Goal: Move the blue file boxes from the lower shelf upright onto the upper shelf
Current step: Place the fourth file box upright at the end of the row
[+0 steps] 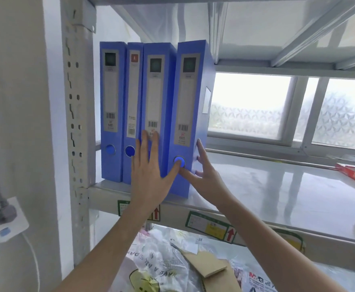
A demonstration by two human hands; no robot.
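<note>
Blue plastic file boxes (153,106) stand upright on grey metal shelf (267,186); flat left hand (149,171) steadies them, right hand (202,175) pinches end box (191,98), seemingly aligning it.

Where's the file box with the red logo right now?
In the head view, the red-logo file box stands upright on the upper shelf, second from the left, next to the left-end box.
</note>
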